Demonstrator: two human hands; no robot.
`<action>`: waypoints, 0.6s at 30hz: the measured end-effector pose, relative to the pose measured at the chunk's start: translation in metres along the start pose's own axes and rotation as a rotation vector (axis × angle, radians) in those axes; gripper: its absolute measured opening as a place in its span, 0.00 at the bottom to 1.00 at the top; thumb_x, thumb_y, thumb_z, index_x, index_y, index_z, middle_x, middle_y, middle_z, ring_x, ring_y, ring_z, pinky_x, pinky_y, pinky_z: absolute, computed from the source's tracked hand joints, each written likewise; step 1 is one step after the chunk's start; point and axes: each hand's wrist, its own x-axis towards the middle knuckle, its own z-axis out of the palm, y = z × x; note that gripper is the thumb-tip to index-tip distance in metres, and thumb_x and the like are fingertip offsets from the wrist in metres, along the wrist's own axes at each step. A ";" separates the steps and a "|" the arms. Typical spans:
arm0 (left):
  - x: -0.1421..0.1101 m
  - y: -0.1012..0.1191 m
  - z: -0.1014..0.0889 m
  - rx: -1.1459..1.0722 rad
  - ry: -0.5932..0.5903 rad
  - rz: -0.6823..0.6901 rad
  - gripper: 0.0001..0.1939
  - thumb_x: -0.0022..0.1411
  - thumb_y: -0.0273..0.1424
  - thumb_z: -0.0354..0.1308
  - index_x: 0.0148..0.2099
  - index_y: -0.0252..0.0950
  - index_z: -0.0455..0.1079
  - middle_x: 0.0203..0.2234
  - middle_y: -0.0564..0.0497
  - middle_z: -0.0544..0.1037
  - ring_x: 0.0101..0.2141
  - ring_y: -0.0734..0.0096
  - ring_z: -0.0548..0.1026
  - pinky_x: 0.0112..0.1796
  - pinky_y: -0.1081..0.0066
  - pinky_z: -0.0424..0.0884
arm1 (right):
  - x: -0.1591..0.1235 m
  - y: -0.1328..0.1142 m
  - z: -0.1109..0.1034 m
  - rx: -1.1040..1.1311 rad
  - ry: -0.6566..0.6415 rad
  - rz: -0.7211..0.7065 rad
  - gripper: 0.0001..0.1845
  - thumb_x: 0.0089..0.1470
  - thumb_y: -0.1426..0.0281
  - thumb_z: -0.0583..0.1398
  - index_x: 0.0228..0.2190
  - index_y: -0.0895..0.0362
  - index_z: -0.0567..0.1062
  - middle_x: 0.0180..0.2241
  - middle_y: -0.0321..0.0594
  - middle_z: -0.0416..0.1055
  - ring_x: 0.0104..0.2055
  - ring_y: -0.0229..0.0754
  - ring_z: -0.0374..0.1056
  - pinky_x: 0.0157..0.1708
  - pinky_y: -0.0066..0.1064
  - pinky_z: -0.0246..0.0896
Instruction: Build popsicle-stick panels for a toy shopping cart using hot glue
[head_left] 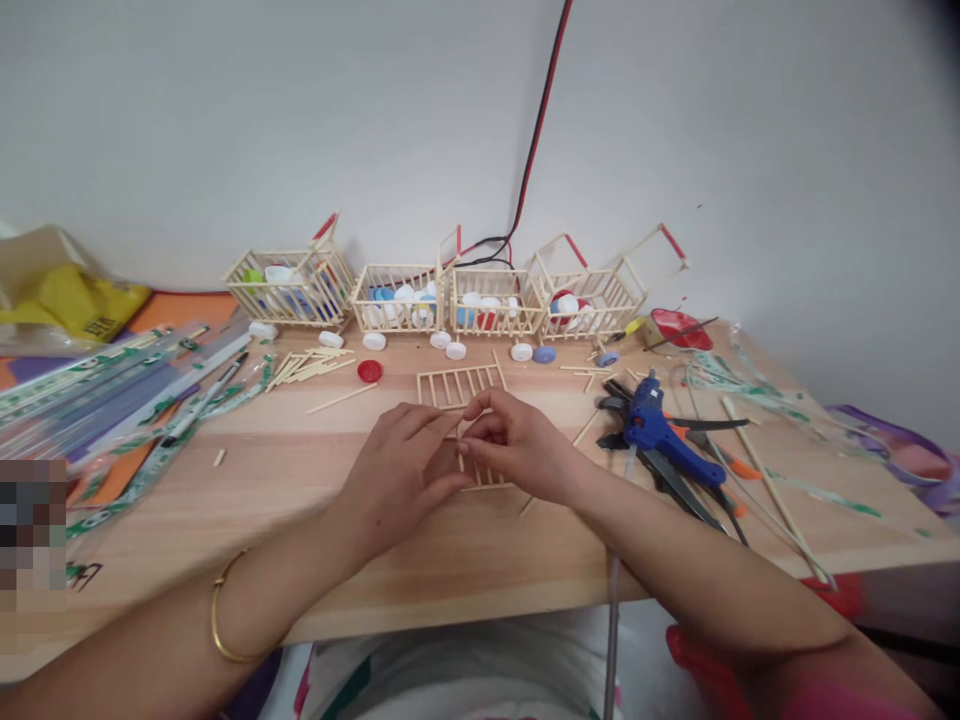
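Observation:
A ladder-like frame of thin wooden sticks (459, 385) lies on the table, its middle covered by my hands. Below them, more barred stickwork (484, 472) shows; whether it is one piece with the upper part I cannot tell. My left hand (409, 455) rests over the left side of this stickwork, fingers stretched and thumb apart. Right at its fingertips, my right hand (506, 445) has thumb and fingers pinched together at the middle of the frame. Whatever lies in that pinch is hidden. Loose sticks (311, 368) and a red bottle cap (370, 371) are nearby.
Small stick-built carts (401, 300) holding caps stand along the wall. To the right lie a blue glue gun (664, 425) and black-handled tools beside its cable (613, 620). Plastic packets (112, 400) cover the left side. A red-black wire (540, 120) hangs behind.

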 end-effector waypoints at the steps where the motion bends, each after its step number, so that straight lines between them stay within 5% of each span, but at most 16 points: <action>1: 0.000 0.000 0.000 0.005 0.006 0.008 0.25 0.56 0.38 0.60 0.54 0.35 0.65 0.45 0.44 0.72 0.45 0.59 0.67 0.47 0.58 0.65 | 0.000 -0.001 -0.001 -0.022 0.011 -0.014 0.12 0.50 0.67 0.60 0.34 0.54 0.61 0.24 0.30 0.71 0.23 0.33 0.63 0.24 0.25 0.55; 6: 0.001 -0.002 -0.001 0.049 0.008 -0.014 0.25 0.53 0.41 0.62 0.51 0.35 0.68 0.44 0.43 0.71 0.46 0.57 0.65 0.48 0.56 0.63 | -0.003 -0.004 -0.017 -0.466 0.201 -0.322 0.03 0.54 0.71 0.58 0.29 0.57 0.70 0.26 0.34 0.68 0.28 0.34 0.62 0.30 0.27 0.56; 10: 0.002 0.000 0.001 0.062 -0.068 -0.053 0.23 0.51 0.42 0.64 0.47 0.36 0.70 0.43 0.45 0.71 0.46 0.56 0.64 0.48 0.55 0.62 | -0.003 0.001 -0.023 -0.708 0.067 -0.550 0.05 0.55 0.73 0.58 0.31 0.56 0.74 0.31 0.39 0.71 0.35 0.37 0.65 0.36 0.30 0.56; 18: 0.003 0.002 0.003 0.016 -0.102 -0.074 0.22 0.50 0.42 0.64 0.46 0.38 0.71 0.43 0.47 0.70 0.46 0.57 0.64 0.48 0.54 0.60 | 0.005 0.013 -0.016 -0.878 -0.048 -0.679 0.05 0.56 0.72 0.59 0.31 0.55 0.75 0.33 0.37 0.75 0.36 0.38 0.65 0.37 0.32 0.51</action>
